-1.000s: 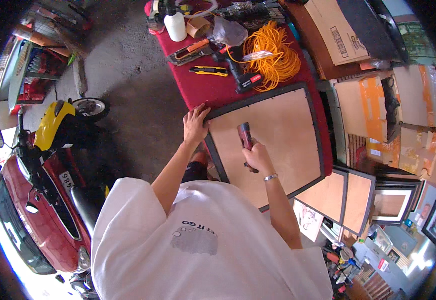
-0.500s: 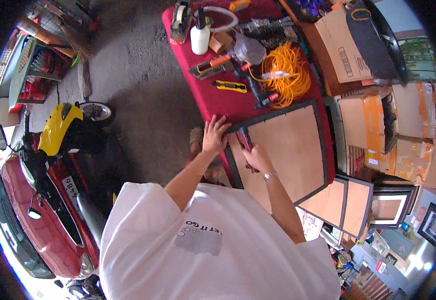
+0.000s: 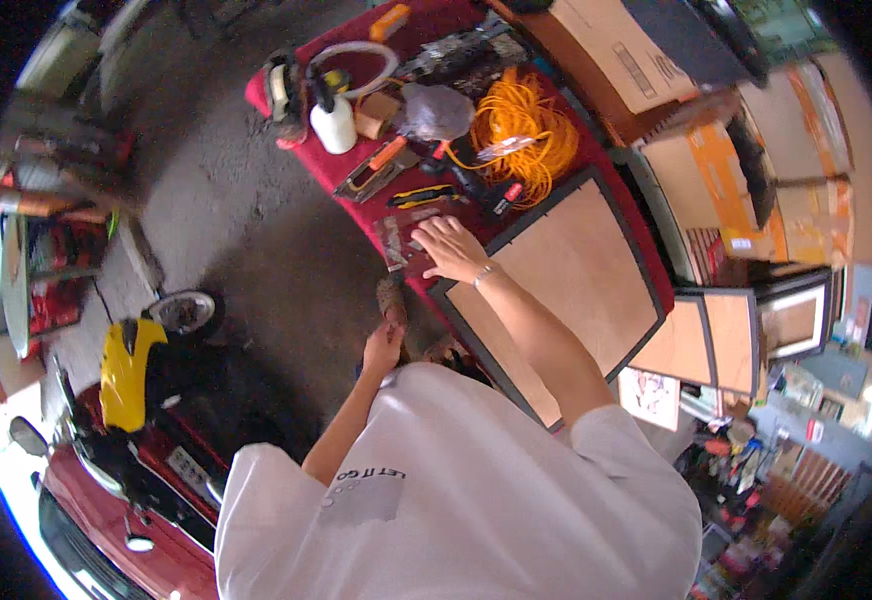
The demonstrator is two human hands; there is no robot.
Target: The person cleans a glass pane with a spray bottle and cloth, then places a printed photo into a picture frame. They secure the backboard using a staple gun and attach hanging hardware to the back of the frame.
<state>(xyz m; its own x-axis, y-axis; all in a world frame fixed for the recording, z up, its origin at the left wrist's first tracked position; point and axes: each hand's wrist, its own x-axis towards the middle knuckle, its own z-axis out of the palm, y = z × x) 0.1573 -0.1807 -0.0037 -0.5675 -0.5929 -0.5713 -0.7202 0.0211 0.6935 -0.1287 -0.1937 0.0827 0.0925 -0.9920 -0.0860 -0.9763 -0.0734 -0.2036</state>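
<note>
Over the near left edge of the red-covered table (image 3: 356,205), my right hand (image 3: 453,250) reaches with fingers spread and nothing seen in its grasp. Beside its fingertips lie small, shiny greyish pieces (image 3: 394,243), too unclear to name. A black-edged frame with a plain brown wood panel (image 3: 566,270) lies under my right forearm. My left hand (image 3: 384,350) hangs low, off the table, in front of my shirt; its fingers are partly hidden and blurred. Farther up the table are a yellow-and-black utility knife (image 3: 421,196) and a black-and-red power tool (image 3: 491,197).
Toward the far side sit a coil of orange cord (image 3: 526,135), a white spray bottle (image 3: 332,128) and a plastic-wrapped bundle (image 3: 436,112). Cardboard boxes (image 3: 726,190) stack at the right, above more frames (image 3: 726,340). A yellow-and-red motorbike (image 3: 128,375) stands at the left.
My right hand has let go of the dark red-and-black hand tool and moved left off the panel. My left hand has left the frame's corner and dropped down toward me. The view has turned.
</note>
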